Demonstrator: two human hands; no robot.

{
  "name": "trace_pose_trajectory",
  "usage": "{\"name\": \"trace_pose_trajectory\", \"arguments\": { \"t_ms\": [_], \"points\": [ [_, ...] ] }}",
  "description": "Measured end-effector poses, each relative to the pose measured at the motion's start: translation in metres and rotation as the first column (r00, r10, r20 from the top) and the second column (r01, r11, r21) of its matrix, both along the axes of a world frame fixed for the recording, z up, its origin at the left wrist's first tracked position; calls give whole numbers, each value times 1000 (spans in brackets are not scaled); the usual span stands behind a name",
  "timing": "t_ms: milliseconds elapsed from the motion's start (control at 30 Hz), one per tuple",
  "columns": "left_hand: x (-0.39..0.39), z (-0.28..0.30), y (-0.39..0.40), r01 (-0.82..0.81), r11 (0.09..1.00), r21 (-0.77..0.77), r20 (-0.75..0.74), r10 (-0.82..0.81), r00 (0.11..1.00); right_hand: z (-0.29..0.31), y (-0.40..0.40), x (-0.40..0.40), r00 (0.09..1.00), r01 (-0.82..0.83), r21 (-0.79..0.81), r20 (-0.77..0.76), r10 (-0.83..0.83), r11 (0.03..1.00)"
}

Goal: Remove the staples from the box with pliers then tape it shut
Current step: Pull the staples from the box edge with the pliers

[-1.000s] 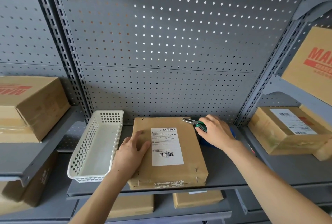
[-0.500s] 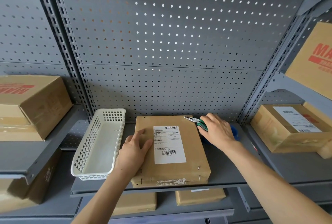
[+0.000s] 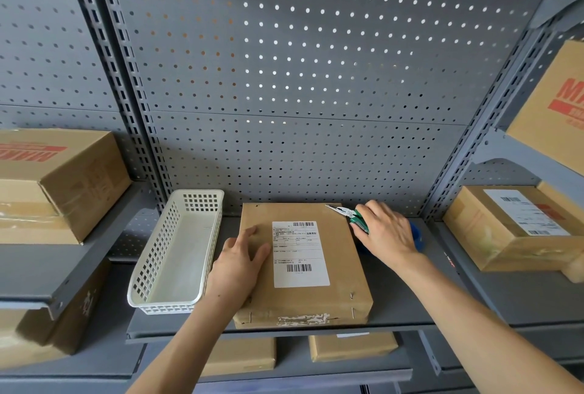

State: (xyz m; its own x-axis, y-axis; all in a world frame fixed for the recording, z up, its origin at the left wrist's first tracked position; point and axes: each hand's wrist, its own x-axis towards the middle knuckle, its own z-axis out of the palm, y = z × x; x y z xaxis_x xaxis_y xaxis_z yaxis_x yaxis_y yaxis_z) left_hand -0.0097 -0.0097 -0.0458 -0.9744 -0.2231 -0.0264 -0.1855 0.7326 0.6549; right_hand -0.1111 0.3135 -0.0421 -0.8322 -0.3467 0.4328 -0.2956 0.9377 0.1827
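Item: flat brown box [image 3: 303, 267], shipping label upward, lying at the front edge of the middle shelf [image 3: 410, 298], between a white basket and a blue object.

Left hand [image 3: 237, 264]: fingers straight, pressing flat on the box's left half to steady it.

Right hand [image 3: 387, 231]: curled round the green handles of the pliers [image 3: 349, 215]; the thin nose points to the box's far right corner, tips together or nearly so, at or just above the cardboard. Whether they have a staple cannot be told.

Progress: early, by the look of it. Staples [image 3: 351, 295] show at the near right corner and down the front face; a small mark at the far left corner may be another. All seem to remain seated. No new tape is laid; only torn remnants on the front edge.

Surroundings: the white basket [image 3: 177, 254] touches or sits just beside the box at the shelf's left end. The blue object [image 3: 417, 234], possibly the tape dispenser, lies behind the right hand, mostly hidden. Other cartons stand on neighbouring shelves, well apart. Nothing blocks the far right corner.
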Motion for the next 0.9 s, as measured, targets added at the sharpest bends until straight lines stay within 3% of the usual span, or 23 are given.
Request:
{"name": "trace_pose_trajectory", "arguments": {
  "t_ms": [900],
  "points": [
    [-3, -2, -1, -5, 1000, -17, 7, 6, 1000, 6, 6, 17, 990, -15, -54, -140, 8, 998]
  ]
}}
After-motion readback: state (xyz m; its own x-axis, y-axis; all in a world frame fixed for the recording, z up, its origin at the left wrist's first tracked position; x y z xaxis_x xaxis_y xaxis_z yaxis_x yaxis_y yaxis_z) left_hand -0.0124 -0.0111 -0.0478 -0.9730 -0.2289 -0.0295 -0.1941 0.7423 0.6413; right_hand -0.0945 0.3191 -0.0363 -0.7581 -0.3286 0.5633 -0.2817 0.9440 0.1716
